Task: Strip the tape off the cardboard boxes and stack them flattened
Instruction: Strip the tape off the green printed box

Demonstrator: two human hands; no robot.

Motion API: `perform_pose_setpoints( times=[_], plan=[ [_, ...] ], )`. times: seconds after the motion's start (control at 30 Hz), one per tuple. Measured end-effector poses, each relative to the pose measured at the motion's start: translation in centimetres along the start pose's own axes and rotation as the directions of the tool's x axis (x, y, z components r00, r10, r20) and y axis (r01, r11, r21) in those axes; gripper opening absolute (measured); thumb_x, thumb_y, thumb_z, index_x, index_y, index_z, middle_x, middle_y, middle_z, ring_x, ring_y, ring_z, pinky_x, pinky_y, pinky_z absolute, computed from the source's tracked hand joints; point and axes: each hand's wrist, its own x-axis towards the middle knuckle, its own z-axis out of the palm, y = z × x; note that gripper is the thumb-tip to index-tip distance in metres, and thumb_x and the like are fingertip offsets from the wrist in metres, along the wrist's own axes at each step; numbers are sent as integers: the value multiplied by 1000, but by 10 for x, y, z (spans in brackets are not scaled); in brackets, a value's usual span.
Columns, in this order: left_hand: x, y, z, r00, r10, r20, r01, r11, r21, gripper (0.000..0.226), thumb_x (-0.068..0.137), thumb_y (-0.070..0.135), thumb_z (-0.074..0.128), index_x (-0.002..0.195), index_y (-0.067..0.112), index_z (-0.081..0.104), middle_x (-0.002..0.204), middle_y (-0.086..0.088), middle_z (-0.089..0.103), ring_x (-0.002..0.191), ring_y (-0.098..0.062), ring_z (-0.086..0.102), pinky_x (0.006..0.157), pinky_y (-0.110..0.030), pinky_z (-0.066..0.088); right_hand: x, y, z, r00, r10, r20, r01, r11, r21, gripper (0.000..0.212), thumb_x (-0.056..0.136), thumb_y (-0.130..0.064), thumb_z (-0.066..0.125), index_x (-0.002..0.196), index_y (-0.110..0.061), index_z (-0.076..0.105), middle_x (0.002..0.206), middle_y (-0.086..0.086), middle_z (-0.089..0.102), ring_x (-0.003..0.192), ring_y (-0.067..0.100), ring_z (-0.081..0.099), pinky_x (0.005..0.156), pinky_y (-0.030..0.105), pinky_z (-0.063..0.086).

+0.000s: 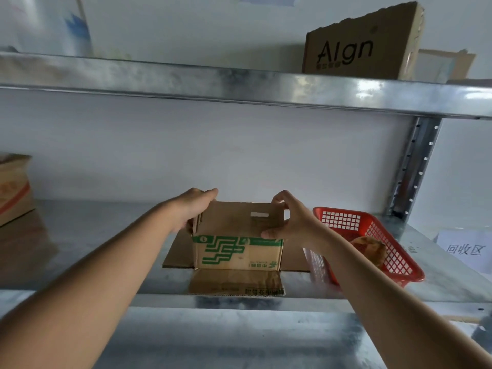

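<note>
A small cardboard box with green print stands on the metal shelf, its flaps spread out at the sides and front. A short white strip of tape shows on the raised rear flap. My left hand grips the box's upper left edge, fingers reaching over the top. My right hand pinches the right edge of the raised flap between thumb and fingers.
A red plastic basket holding a crumpled brown wad sits right of the box. A paper label lies at far right. Another carton stands at far left. A printed cardboard piece leans on the upper shelf.
</note>
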Motion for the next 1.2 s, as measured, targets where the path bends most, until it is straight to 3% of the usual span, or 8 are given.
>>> perform_pose_setpoints(
  times=[0.13,0.23,0.4,0.57,0.77,0.93,1.07,1.2],
  plan=[
    [-5,2,-11,997,53,57,-51,998,-34,27,96,39,58,91,13,65,82,-13,65,81,-29,64,76,-39,49,-5,-3,5,995,-74,-69,81,991,106,49,66,-10,96,94,-28,61,98,-9,70,91,15,70,66,18,57],
    [-5,-4,-15,990,124,73,-114,985,-127,26,98,40,61,105,22,78,97,-12,74,98,-32,69,81,-40,51,-13,-8,11,994,-92,-65,108,943,313,32,74,-36,93,97,-34,70,105,-11,75,96,11,74,74,28,62],
    [-11,-15,-17,943,240,230,-146,920,-363,62,77,16,59,134,39,67,145,-10,60,126,-28,58,106,-46,45,-15,-18,21,966,67,-251,72,858,508,68,90,-67,59,129,-12,64,109,2,78,102,20,75,84,33,60],
    [-21,-18,-11,934,343,100,-346,938,25,93,91,12,76,141,76,31,169,3,14,156,-28,15,123,-49,22,-14,-21,23,952,16,-307,30,989,147,22,83,-36,85,103,-41,77,161,-9,38,142,19,44,112,46,46],
    [-11,-20,-6,879,453,-150,-380,854,355,157,65,34,99,134,70,-38,141,-18,32,94,-20,54,70,-25,44,-18,-33,34,941,-31,-337,81,987,136,83,66,-15,97,129,-41,50,144,-3,46,128,20,54,91,24,58],
    [-13,-23,10,797,520,-307,-291,776,559,167,56,40,101,140,58,-42,135,-24,39,76,-29,63,62,-41,62,-16,-39,32,938,-81,-337,73,997,-35,104,68,-11,96,143,-49,35,140,0,45,112,17,56,63,10,54],
    [-11,-29,18,755,564,-334,-343,774,531,161,62,30,99,144,57,-38,134,-25,44,63,-21,62,45,-29,54,-14,-44,27,905,-48,-423,13,996,-85,85,82,-18,87,152,-28,41,127,3,58,103,18,64,78,26,59],
    [-11,-35,13,704,608,-368,-493,790,363,147,73,32,91,147,57,-34,149,-22,37,100,-36,65,65,-23,47,-12,-46,30,858,12,-513,-52,997,-65,49,101,-31,64,147,-23,51,124,4,62,101,17,64,88,38,59]
  ],
)
